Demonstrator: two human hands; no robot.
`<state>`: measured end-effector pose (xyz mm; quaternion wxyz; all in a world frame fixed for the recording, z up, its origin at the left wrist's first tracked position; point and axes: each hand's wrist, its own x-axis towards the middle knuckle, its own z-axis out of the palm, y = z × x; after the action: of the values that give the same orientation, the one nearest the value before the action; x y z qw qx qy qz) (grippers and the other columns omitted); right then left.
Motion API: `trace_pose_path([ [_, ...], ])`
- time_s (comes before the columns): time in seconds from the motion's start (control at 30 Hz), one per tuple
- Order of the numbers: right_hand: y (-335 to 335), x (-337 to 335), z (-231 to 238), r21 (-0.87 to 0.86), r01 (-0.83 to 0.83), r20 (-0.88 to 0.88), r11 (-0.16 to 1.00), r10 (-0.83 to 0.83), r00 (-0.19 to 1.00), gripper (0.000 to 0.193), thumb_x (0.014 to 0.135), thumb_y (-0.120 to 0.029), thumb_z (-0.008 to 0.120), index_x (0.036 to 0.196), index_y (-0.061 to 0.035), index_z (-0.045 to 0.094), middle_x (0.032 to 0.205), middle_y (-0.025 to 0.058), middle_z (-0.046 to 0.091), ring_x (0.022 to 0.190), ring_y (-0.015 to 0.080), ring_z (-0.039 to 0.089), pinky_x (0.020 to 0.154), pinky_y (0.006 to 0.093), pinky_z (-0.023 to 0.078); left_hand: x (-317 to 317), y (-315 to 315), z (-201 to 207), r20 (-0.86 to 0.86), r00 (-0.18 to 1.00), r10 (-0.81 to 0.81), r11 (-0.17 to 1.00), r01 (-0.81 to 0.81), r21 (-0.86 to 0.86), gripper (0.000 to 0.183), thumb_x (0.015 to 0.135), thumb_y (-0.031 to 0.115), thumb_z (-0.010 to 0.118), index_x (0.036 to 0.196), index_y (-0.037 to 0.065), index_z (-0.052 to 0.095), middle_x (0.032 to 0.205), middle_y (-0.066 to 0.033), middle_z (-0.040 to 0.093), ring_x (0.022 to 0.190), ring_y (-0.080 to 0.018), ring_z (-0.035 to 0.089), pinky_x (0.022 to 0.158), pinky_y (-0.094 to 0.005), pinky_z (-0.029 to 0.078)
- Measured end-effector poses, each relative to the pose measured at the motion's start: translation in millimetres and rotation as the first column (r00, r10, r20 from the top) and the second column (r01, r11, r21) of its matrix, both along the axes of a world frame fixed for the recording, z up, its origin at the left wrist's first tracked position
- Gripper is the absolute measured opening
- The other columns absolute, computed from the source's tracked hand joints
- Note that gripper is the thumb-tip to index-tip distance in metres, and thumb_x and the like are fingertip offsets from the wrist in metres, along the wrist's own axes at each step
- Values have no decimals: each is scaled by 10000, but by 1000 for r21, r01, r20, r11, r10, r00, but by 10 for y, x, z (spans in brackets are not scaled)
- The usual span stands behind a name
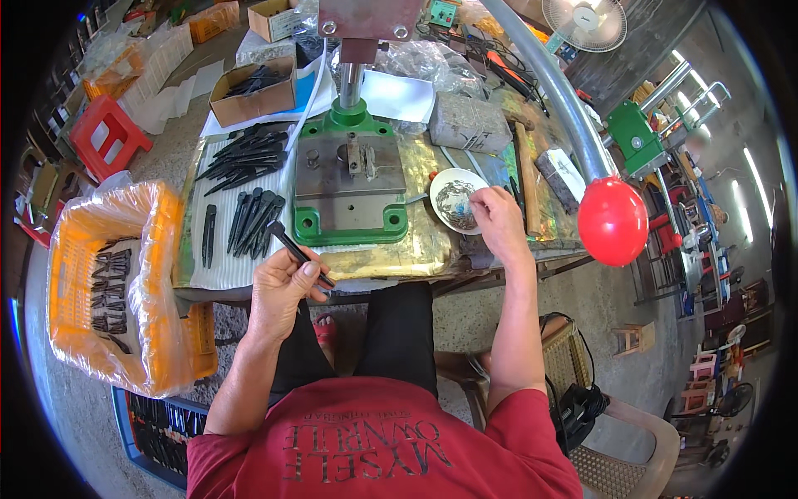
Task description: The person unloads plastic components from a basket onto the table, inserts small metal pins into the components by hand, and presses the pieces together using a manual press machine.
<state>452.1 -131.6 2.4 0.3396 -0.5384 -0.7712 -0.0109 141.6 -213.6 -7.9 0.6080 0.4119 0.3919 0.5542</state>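
My left hand (283,291) grips a slim black tapered handle-like part (288,242) between thumb and fingers, in front of the press and just off the table's front edge. My right hand (500,223) reaches into a white bowl (437,178) of small dark pin-like pieces (453,198). Its fingertips are drawn together in the bowl; whatever is between them is too small to make out. Between the hands stands a green bench press (316,235) with a small metal fixture (359,158) on its plate. Left of it lie several similar black parts (249,158) in loose piles.
An orange crate (166,249) lined with plastic holds black parts at the left. A cardboard box (253,91) stands behind the piles. Right of the bowl lie a hammer (526,179) and a stone-like block (470,122). A red ball (613,221) on a metal lever overhangs the right side.
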Motion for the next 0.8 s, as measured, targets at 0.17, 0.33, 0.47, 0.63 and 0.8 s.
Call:
trace_pose_path([
  [0.17,96,-13,-60,-117,10,235,993,18,972,65,693,-63,541,744,-23,543,752,123,526,758,292,504,672,354,401,-3,-5,-19,4,999,-33,999,33,5,159,771,134,567,856,9,518,742,-75,560,624,-139,576,477,-182,466],
  [0.33,128,-76,-64,-195,52,312,979,12,950,51,689,-63,526,724,-27,533,748,132,523,761,305,499,677,373,400,-25,-13,-34,-5,999,-32,999,32,-1,162,768,132,571,860,8,522,741,-77,561,623,-146,575,476,-186,466],
  [0.47,154,-138,-22,-188,53,344,981,16,939,60,697,-62,511,737,-22,531,753,140,526,762,312,502,682,378,401,-17,-24,-53,-3,999,-32,999,32,-7,169,764,133,575,866,8,525,741,-77,563,624,-150,574,476,-189,467],
  [0.63,209,-47,-75,-200,67,313,978,-1,950,69,705,-65,506,745,-14,531,762,151,527,772,320,503,685,384,400,-16,-33,-54,-3,999,-36,999,36,-5,172,762,136,578,865,9,526,740,-76,563,628,-150,574,476,-190,466],
  [0.8,205,-25,-120,-213,42,173,976,-5,985,85,717,-69,500,762,-4,534,772,158,528,763,330,504,679,385,397,-44,-41,-84,-9,999,-34,999,34,-3,169,765,137,575,865,10,527,739,-75,563,628,-147,572,480,-188,463],
])
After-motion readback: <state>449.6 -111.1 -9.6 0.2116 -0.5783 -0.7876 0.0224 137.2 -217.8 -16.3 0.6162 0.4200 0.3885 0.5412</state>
